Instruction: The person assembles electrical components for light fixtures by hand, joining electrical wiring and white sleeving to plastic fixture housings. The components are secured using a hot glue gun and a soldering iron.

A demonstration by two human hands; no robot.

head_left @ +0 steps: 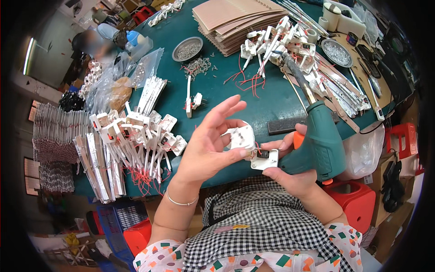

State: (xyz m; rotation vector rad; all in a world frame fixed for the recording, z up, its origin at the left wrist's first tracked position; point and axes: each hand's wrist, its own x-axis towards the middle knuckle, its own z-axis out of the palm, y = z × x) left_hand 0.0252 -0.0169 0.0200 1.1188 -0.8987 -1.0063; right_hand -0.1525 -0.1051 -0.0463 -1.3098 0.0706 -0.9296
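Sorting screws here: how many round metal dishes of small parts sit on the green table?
2. One metal dish sits at the table's far middle, beside the cardboard stack. The other dish lies far right, near the tape rolls. More may be hidden under the clutter.

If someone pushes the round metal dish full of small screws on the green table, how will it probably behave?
The round metal dish would probably slide rather than tip, being shallow and wide. The small screws inside look loose, so they may rattle or spill like those scattered nearby.
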